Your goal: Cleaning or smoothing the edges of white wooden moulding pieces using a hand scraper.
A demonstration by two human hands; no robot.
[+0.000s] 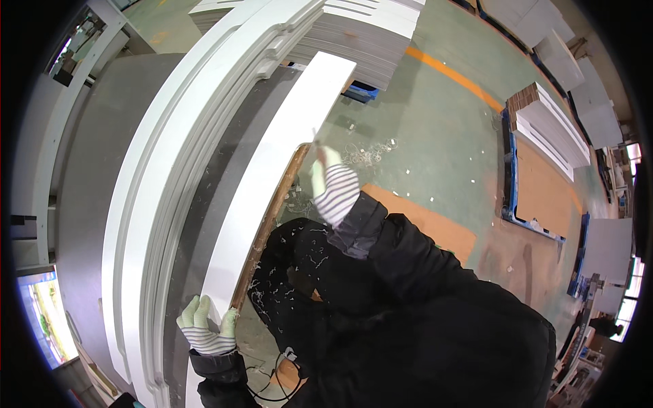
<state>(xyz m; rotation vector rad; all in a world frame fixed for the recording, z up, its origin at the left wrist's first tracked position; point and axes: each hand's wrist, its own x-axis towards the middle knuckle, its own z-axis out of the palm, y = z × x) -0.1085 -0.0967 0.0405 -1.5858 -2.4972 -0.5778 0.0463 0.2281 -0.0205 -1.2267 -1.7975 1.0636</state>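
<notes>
Your left hand [208, 332] grasped the white board [282, 132] across its near part; the board stretched ahead of it on the bench [231, 160]. Your right hand [335, 187], by the board's notched edge, was closed around a thin tool [315, 136], too blurred to identify.

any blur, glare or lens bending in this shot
In the head view, fisheye distortion bows the long white panels; the right hand looks slightly blurred, the left hand sharper; windows at the right edge glare nearly white.
</notes>
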